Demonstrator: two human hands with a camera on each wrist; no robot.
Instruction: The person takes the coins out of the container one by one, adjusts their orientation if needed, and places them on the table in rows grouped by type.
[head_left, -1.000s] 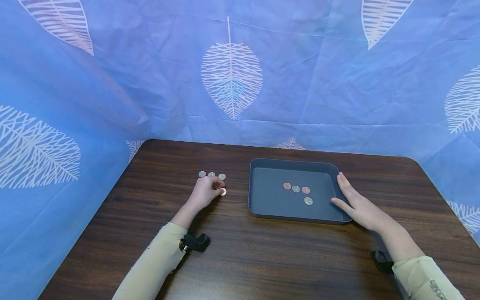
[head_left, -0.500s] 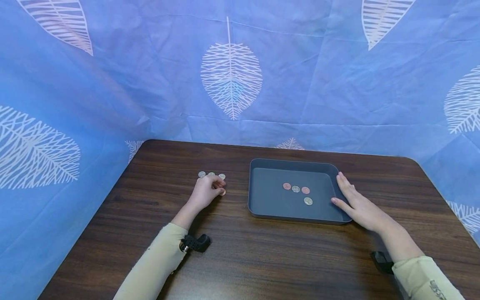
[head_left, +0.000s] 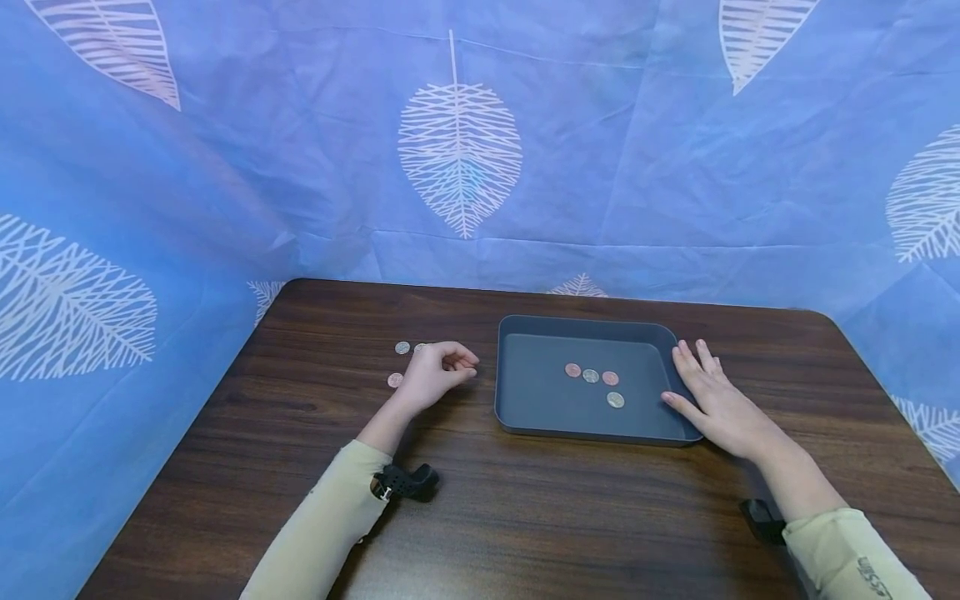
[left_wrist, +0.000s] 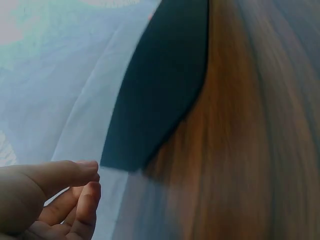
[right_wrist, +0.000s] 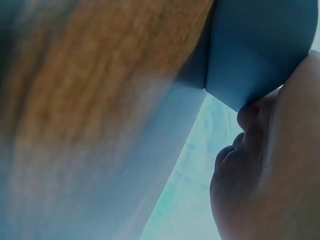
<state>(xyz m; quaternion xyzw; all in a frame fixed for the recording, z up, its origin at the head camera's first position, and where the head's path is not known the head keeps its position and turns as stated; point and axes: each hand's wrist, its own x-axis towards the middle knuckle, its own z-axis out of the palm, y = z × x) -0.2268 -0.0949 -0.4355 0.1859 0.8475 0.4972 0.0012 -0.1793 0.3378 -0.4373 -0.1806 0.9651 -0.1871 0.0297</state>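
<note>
Coins, seven that I can count: four silvery, three coppery. Four of them lie flat in the one tray, two coppery and two silvery; three sit nearly in a row, and the fourth, a silvery one, is a little nearer the person. The other three lie on the table: two silvery ones just beyond the left hand, the second partly covered by it, and a coppery one just beside its wrist.

That left hand is between those loose coins and the tray, near the tray's left wall but apart from it. Its fingers are bent, thumb tip and fingertips almost meeting; whether a coin is pinched there I can't tell. The right hand has its fingers straight and spread against the tray's right wall, thumb over the rim, with the four coins in the tray off to its left.

The tray is dark grey, smooth and shallow, a rectangle with rounded corners. The table is dark brown with streaky wood grain. Behind hangs blue cloth, creased and printed with white leaves. Two pale sleeves reach in, a black device at each wrist.
</note>
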